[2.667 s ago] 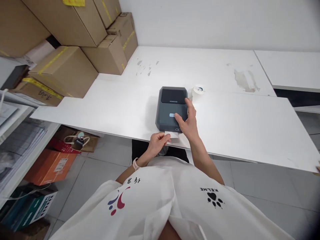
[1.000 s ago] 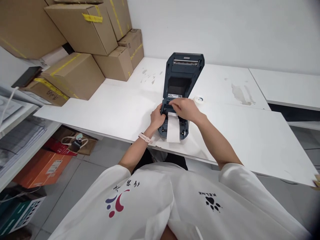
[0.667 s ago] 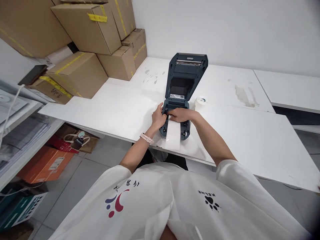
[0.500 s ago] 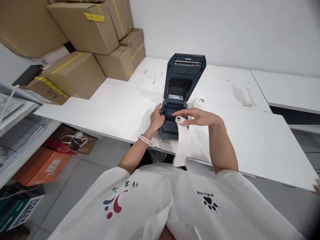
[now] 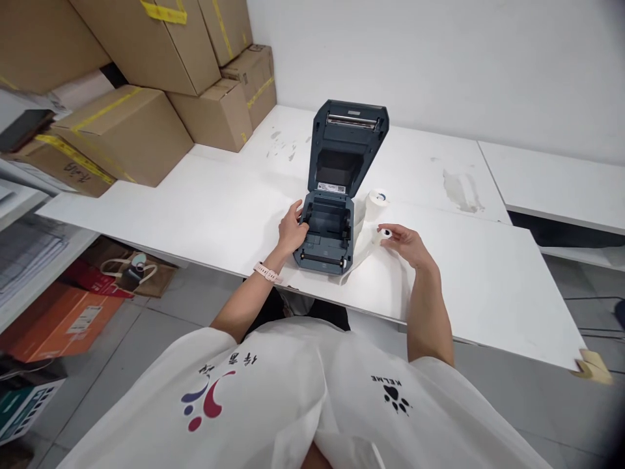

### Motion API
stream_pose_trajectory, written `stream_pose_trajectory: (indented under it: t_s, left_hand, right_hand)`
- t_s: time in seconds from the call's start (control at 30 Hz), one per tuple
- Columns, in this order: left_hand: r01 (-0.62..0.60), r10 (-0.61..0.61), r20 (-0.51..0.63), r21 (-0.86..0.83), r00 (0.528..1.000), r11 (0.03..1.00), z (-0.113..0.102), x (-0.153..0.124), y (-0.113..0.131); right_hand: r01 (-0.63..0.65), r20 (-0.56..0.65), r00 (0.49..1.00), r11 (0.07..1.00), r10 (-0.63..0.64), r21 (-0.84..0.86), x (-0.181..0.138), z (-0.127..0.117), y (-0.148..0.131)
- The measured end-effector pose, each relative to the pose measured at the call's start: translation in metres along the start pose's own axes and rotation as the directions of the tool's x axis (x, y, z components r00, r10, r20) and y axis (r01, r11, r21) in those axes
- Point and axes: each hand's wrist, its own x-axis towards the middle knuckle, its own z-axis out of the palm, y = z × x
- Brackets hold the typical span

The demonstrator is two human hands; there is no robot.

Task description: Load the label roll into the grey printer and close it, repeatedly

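A dark grey label printer (image 5: 326,228) stands near the front edge of the white table (image 5: 488,273) with its lid (image 5: 347,140) tipped up and its paper bay bare. My left hand (image 5: 291,229) grips the printer's left side, a watch on its wrist. My right hand (image 5: 406,242) rests on the table just right of the printer, fingers pinched on a nearly spent paper roll (image 5: 383,233). A loose white strip (image 5: 360,251) trails from that roll down beside the printer. A fuller white roll (image 5: 375,203) stands behind my right hand.
Stacked cardboard boxes (image 5: 122,130) with yellow tape fill the table's left rear corner. A second white table (image 5: 556,189) adjoins at the right. Below left are an orange box (image 5: 58,322), a brown bag (image 5: 131,273) and shelving (image 5: 29,241). Stains (image 5: 456,189) mark the tabletop.
The printer lid, closed at first, was opened. My right hand lifted the roll out of the bay and carried it right, down to the table. My left hand stayed on the printer.
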Motion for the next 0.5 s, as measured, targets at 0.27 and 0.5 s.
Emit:
stream_pose_trajectory:
  t_s: [0.27, 0.5]
  left_hand:
    - [-0.043, 0.042, 0.016, 0.060, 0.999, 0.997, -0.001, 0.000, 0.001]
    - [-0.008, 0.008, 0.001, 0.028, 1.000, 1.000, 0.000, -0.002, 0.004]
  right_hand:
    - [0.055, -0.151, 0.987, 0.999, -0.054, 0.003, 0.048, -0.027, -0.006]
    - [-0.015, -0.069, 0.998, 0.978, 0.001, -0.206, 0.114, 0.006, -0.019]
